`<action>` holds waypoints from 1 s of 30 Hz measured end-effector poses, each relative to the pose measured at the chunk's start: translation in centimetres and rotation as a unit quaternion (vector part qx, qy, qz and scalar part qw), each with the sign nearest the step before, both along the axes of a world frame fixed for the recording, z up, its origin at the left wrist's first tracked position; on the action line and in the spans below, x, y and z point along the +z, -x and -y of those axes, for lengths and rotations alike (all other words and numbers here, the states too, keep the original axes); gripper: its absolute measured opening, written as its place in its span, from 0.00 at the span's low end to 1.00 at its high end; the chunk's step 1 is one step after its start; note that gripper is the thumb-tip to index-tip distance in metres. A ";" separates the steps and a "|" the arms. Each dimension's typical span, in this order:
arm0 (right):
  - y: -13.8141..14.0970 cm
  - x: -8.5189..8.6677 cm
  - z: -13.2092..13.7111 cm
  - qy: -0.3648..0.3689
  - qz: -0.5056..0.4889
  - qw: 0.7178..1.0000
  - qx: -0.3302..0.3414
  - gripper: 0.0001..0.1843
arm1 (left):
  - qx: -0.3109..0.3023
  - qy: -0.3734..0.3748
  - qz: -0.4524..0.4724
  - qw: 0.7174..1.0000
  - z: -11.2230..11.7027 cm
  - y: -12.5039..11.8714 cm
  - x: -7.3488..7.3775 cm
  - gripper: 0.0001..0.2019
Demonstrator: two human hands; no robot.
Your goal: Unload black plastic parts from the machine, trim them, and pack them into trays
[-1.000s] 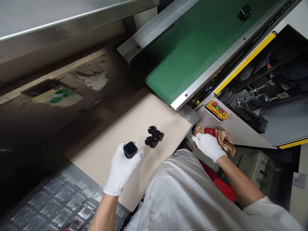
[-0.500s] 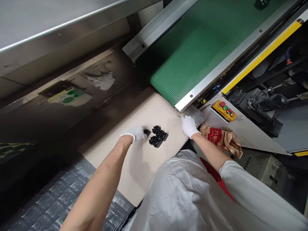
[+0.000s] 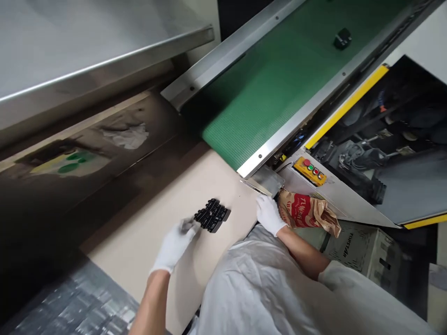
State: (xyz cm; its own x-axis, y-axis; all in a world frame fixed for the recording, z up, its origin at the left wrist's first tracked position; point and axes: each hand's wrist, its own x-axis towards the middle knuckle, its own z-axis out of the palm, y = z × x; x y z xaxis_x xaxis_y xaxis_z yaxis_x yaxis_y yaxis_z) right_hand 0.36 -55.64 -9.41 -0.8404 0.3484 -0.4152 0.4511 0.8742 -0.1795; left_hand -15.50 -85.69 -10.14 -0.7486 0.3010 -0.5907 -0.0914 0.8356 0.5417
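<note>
A small cluster of black plastic parts [image 3: 212,215] lies on the beige board [image 3: 146,232] in front of me. My left hand [image 3: 174,244], in a white glove, is just left of the cluster with its fingertips touching the parts; the fingers are blurred. My right hand [image 3: 269,215], also gloved, rests on the board's right edge beside a red and brown paper bag [image 3: 307,211], fingers curled. One black part [image 3: 342,38] rides far up the green conveyor belt [image 3: 279,79].
A yellow button box [image 3: 310,170] sits below the belt's steel rail. A cardboard box [image 3: 363,246] stands at the right. Clear plastic trays [image 3: 80,307] lie at the lower left. A crumpled white cloth [image 3: 125,136] lies on the dark shelf under a steel surface [image 3: 87,42].
My left hand has set the black part it held down against the cluster and drawn back slightly. My right hand moved from the belt's end back toward the paper bag.
</note>
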 end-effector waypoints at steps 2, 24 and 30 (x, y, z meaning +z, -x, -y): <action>-1.5 0.2 0.7 0.016 0.005 1.000 0.016 0.23 | 0.078 0.003 -0.017 0.997 0.8 -3.9 -0.3 0.27; -1.7 5.4 0.6 0.066 0.111 0.983 0.133 0.33 | 0.037 -0.106 0.086 0.990 -2.7 -16.2 -3.8 0.21; 5.5 6.2 1.3 0.101 0.031 0.992 0.073 0.14 | -0.005 -0.080 0.079 0.994 -5.9 -15.8 -3.5 0.13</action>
